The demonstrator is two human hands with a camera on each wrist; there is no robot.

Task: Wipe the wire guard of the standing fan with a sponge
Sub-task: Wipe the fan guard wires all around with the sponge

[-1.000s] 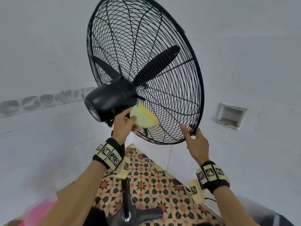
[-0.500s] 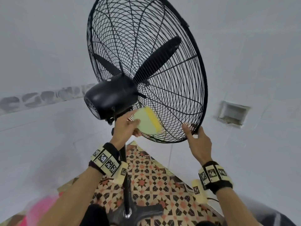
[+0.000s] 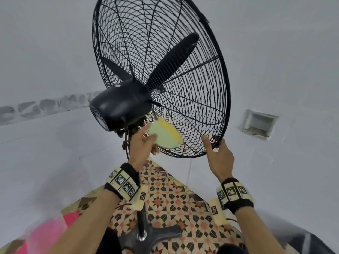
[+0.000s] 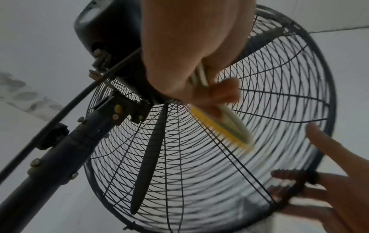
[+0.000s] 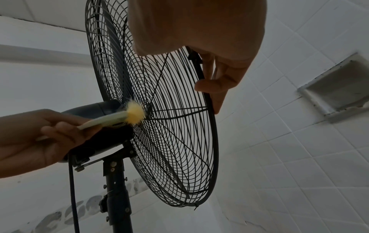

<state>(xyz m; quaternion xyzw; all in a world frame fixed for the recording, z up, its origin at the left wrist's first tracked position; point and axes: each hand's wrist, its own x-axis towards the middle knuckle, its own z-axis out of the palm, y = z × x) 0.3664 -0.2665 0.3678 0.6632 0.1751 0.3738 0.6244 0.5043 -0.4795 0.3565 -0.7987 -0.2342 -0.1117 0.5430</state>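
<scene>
A green and yellow sponge (image 3: 166, 135) is gripped in the left hand (image 3: 142, 145), the thumb laid over its green face and the fingers curled beneath it, and its yellow edge is pressed against the back of the black wire guard (image 3: 185, 85) of the standing fan, just below and to the right of the motor housing (image 3: 120, 105). In the left wrist view the sponge (image 4: 223, 126) is seen edge-on against the wires, blurred, beside one dark blade (image 4: 148, 159) inside the guard. The lower right rim of the guard is grasped by the right hand (image 3: 219, 158), with the fingers wrapped round the rim and the forefinger held straighter along the back of the mesh; in the right wrist view the fingers (image 5: 217, 83) are seen hooked over the rim. The fan is carried on a dark pole (image 5: 117, 198) that rises from a base (image 3: 157, 235) on a patterned tile floor (image 3: 176, 200). A recessed niche (image 3: 257, 123) is set in the white tiled wall (image 5: 299, 165) to the right of the fan, and something pink (image 3: 47, 233), too blurred to identify, is seen at the near left.
</scene>
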